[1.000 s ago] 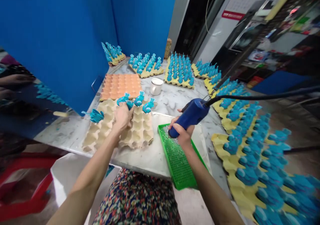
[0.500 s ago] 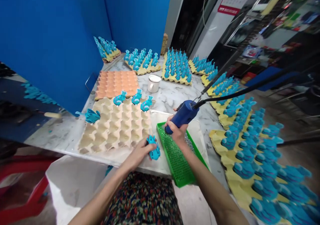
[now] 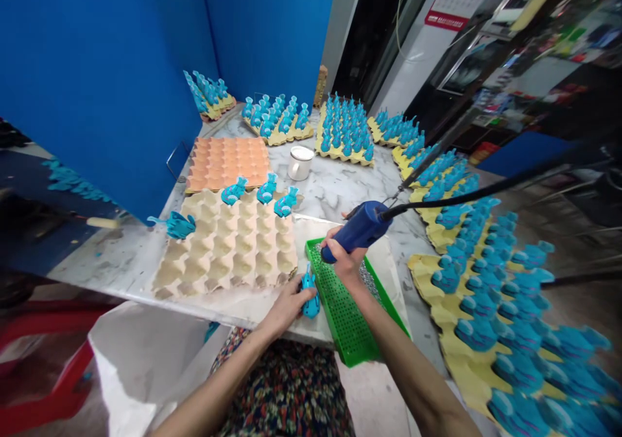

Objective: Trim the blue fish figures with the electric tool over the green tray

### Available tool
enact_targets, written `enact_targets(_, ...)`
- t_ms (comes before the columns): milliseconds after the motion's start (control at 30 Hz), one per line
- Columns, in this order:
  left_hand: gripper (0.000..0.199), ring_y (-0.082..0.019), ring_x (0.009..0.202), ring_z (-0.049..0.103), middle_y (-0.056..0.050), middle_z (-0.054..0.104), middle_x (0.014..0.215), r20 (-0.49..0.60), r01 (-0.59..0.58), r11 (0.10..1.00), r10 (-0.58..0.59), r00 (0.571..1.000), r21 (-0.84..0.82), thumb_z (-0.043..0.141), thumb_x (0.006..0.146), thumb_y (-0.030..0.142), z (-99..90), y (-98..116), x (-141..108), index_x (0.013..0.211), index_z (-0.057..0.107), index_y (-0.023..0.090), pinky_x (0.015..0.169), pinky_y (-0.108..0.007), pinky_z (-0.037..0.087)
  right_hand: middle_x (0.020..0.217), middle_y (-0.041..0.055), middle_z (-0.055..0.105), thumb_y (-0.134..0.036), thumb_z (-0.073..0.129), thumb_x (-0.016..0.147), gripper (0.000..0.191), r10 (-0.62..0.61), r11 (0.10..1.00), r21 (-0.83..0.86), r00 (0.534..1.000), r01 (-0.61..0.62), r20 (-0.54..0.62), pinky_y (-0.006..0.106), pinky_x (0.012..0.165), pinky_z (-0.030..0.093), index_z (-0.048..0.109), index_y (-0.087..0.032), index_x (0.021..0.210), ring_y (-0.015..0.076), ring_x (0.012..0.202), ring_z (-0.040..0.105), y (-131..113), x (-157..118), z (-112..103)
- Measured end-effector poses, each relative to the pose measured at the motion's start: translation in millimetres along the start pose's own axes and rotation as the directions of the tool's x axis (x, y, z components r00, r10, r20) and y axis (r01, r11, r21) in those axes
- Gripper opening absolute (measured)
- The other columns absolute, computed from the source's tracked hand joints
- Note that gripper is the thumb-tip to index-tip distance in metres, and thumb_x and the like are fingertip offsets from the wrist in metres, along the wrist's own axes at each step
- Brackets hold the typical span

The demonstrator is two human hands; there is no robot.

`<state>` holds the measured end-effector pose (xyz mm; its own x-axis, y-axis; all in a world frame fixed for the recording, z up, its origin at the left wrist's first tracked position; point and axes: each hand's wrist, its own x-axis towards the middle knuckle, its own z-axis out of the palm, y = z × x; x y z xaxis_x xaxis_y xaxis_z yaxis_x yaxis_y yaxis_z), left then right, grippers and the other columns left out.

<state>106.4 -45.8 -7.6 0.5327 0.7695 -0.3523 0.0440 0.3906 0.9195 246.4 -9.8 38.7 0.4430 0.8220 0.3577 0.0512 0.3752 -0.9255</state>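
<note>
Between the fingers of my left hand [image 3: 286, 304] is a blue toy piece [image 3: 310, 296], held over the white cloth just left of the green basket [image 3: 340, 324]. My right hand [image 3: 347, 259] is wrapped round a dark blue power screwdriver [image 3: 358, 228], its lower end over the basket's upper part. Small metal screws [image 3: 370, 280] lie in the basket. A beige egg tray [image 3: 218, 246] carries a few blue pieces, three along its far edge and one [image 3: 179, 225] at its left.
An orange tray [image 3: 228, 162] and a white lidded mug [image 3: 300, 163] stand farther back. Yellow trays [image 3: 422, 275] filled with blue pieces line the back and right. A black cable [image 3: 437, 202] runs from the screwdriver to the upper right.
My left hand has moved slightly right with the blue piece, which is now turned more upright and nearer the basket. The screwdriver in my right hand is tilted a little flatter.
</note>
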Motion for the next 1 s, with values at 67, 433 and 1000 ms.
enact_targets(67, 0.017, -0.011, 0.052, 0.039, 0.005, 0.045, 0.058, -0.023, -0.014, 1.000, 0.014, 1.000, -0.010, 0.053, 0.075, 0.035, 1.4, -2, 1, 0.080, 0.049, 0.019, 0.048, -0.023, 0.031, 0.063, -0.0040, 0.056, -0.024, 0.064, 0.069, 0.017, -0.050, 0.999, -0.001, 0.998, 0.050, -0.047, 0.033, 0.060, 0.047, 0.051, -0.026, 0.081, 0.0157, 0.054, 0.053, -11, 0, 1)
enact_targets(433, 0.015, -0.014, 0.066, 0.041, 0.002, 0.046, 0.068, -0.108, -0.100, 0.989, 0.112, 0.988, 0.108, 0.053, 0.071, 0.032, 3.8, -4, 2, 0.076, 0.052, 0.018, 0.061, -0.026, 0.034, 0.063, -0.0047, 0.057, -0.026, 0.059, 0.069, 0.037, -0.070, 0.981, 0.188, 0.983, 0.038, 0.171, 0.034, 0.054, 0.045, 0.046, -0.026, 0.104, 0.0165, 0.051, 0.053, -61, -26, 11)
enact_targets(1000, 0.016, -0.014, 0.065, 0.048, 0.003, 0.049, 0.064, -0.070, -0.060, 0.998, 0.062, 0.996, 0.035, 0.057, 0.066, 0.032, 2.3, -12, 12, 0.073, 0.053, 0.018, 0.060, -0.025, 0.038, 0.064, -0.0044, 0.055, -0.027, 0.064, 0.065, 0.034, 0.033, 0.986, 0.157, 0.979, -0.065, 0.199, 0.033, 0.056, 0.046, 0.047, -0.024, 0.094, 0.0149, 0.053, 0.052, -29, -38, 15)
